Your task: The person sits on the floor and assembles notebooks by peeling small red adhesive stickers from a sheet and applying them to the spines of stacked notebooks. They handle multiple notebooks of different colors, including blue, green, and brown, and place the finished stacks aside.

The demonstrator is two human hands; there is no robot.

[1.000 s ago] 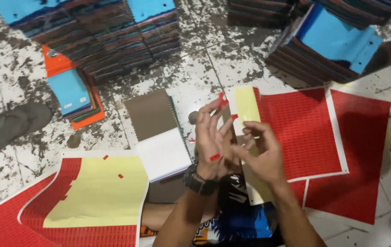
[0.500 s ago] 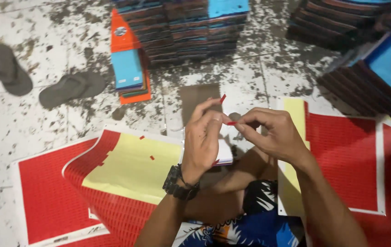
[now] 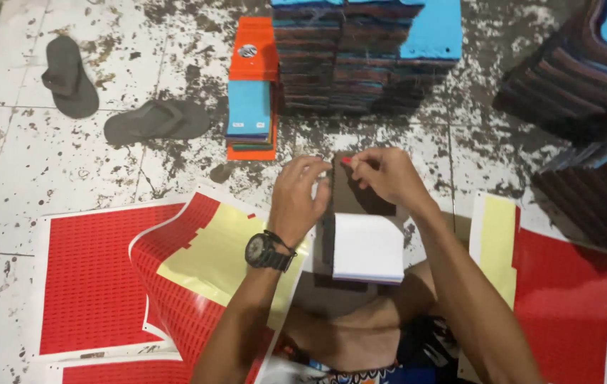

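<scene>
Nearest to me, my bare knee sits low in the middle of the view, with an open notebook of white pages (image 3: 368, 248) resting just above it on the floor. Beyond its white block lies its dark brown cover (image 3: 360, 195), and both my hands meet over the far edge of that cover. My left hand (image 3: 299, 193), with a black wristwatch (image 3: 264, 251) on the wrist, has its fingers curled and pinched together at the fingertips. My right hand (image 3: 386, 176) is pinched the same way, thumb against forefinger, gripping a tiny red sticker (image 3: 346, 161) that shows just between the two hands; whether the left fingertips also touch it I cannot tell.

To my left a large red sticker sheet (image 3: 94, 274) lies flat on the speckled tiled floor (image 3: 47, 163), with another curled over it showing pale yellow backing paper (image 3: 211, 252). To my right lies a second red sheet (image 3: 566, 299) with a yellow strip.

Further off stands a small pile of orange and blue notebooks (image 3: 250, 99), and beside it a tall stack of dark-edged notebooks with blue covers (image 3: 367, 50). More dark stacks (image 3: 581, 92) rise at far right. Two grey flip-flops (image 3: 154, 121) lie apart at far left.
</scene>
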